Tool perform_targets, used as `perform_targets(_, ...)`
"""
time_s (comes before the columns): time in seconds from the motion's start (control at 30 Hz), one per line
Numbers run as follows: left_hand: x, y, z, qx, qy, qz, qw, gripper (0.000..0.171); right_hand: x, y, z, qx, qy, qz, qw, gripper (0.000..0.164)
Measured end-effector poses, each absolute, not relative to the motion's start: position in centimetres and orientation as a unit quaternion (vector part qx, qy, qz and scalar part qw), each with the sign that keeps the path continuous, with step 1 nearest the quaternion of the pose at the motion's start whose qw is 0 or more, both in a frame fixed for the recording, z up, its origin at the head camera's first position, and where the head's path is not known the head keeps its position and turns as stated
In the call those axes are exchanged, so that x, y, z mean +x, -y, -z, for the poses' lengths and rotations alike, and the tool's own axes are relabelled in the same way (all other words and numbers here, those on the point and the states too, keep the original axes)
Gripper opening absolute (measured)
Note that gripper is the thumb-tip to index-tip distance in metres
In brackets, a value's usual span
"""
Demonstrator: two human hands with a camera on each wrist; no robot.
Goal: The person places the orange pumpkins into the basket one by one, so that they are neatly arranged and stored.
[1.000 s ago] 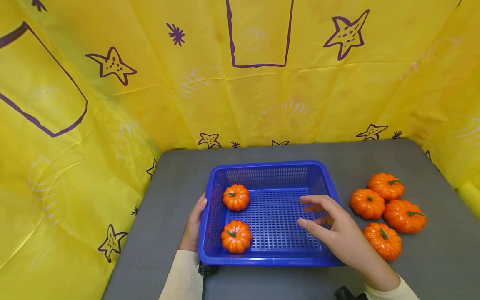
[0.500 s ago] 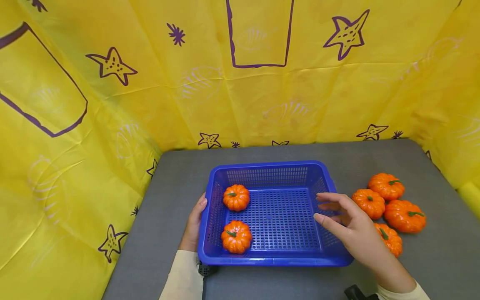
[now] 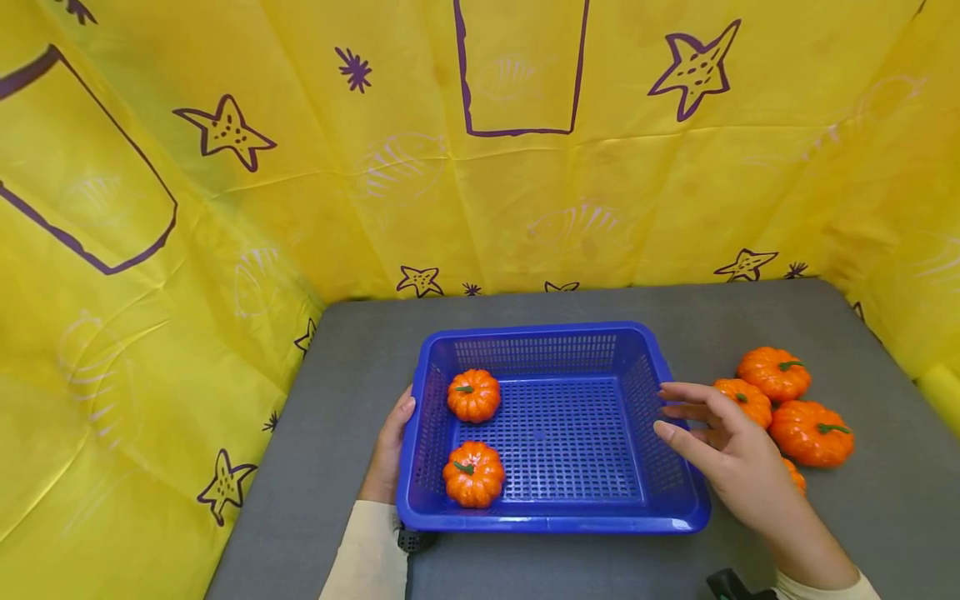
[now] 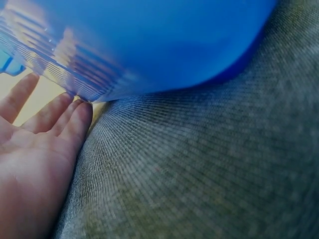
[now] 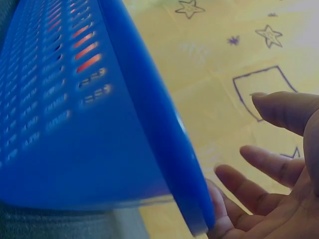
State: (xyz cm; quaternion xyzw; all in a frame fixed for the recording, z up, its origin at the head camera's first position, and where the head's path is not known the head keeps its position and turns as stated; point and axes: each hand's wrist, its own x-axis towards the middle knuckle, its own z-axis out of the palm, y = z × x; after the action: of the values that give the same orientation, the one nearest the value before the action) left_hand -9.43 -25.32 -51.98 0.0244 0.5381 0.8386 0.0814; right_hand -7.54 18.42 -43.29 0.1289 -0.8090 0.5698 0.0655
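Note:
A blue perforated plastic basket (image 3: 551, 523) sits on the grey table. Two small orange pumpkins with green stems, a far one (image 3: 474, 396) and a near one (image 3: 474, 474), lie along its left side. My left hand (image 3: 390, 446) is at the basket's left wall; in the left wrist view that hand (image 4: 40, 144) touches the wall's outside with nearly straight fingers. My right hand (image 3: 738, 458), holding nothing, hovers by the right rim with thumb and fingers apart. The right wrist view shows its fingers (image 5: 259, 194) spread close beside the rim (image 5: 159, 119).
Right of the basket, several more pumpkins cluster on the table (image 3: 885, 517): a back one (image 3: 772, 373), a right one (image 3: 810, 433) and others partly hidden behind my right hand. A yellow cloth (image 3: 510, 208) with starfish drawings hangs around the table's back and sides.
My right hand has moved rightward from over the basket's inside to its right rim, now covering more of the pumpkins there. The left hand, basket and pumpkins have stayed put.

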Motion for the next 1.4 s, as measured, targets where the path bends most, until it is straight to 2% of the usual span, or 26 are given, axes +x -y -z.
perform_targets(0.77, -9.4, 25.3, 52.0, 0.026, -0.539, -0.838, 0.082, 0.062, -6.9, -22.5, 44.1, 0.077, 0.825, -0.559, 0.018, 0.039)
perform_targets(0.97, -9.4, 25.4, 52.0, 0.035, -0.543, -0.835, 0.084, 0.063, -6.9, -23.9, 44.1, 0.076, 0.822, -0.563, 0.026, 0.039)
perform_targets(1.4, -9.6, 25.4, 52.1, 0.035, -0.539, -0.838, 0.084, 0.062, -6.3, -27.0, 44.9, 0.004, 0.843, -0.538, 0.027, 0.044)
